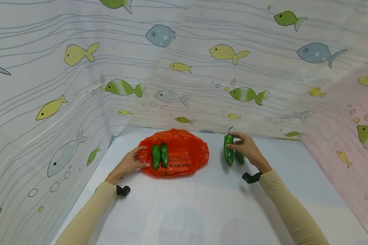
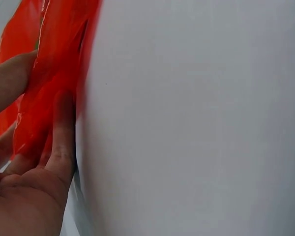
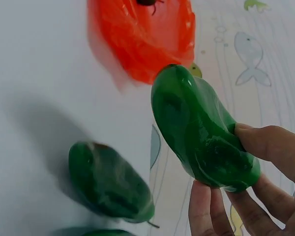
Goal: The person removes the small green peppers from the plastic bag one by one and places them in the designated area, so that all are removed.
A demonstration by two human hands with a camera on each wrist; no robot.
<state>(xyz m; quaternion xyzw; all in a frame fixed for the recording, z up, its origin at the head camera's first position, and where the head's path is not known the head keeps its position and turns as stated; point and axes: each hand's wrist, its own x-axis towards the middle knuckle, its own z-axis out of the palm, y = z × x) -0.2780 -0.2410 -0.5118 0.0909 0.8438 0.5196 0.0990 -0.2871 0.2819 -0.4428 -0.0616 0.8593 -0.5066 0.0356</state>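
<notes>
A red plastic bag (image 1: 197, 153) with dark printing lies spread on the table, its mouth facing up. Two glossy green peppers (image 1: 164, 154) lie side by side in its left half. At the bag's left edge my left hand (image 1: 131, 162) grips the plastic; the left wrist view has the thumb over the red film (image 2: 49, 73) and fingers behind it. To the right of the bag, my right hand (image 1: 246, 149) pinches a green pepper (image 3: 196, 130) between thumb and fingers, stem up and raised above the table. Another pepper (image 3: 110, 182) lies on the table beneath it.
Part of a further green pepper (image 3: 108, 232) shows at the bottom edge of the right wrist view. A white cloth with pale round patterns covers the table (image 1: 208, 204). Fish-printed curtains (image 1: 202, 78) stand behind and along both sides.
</notes>
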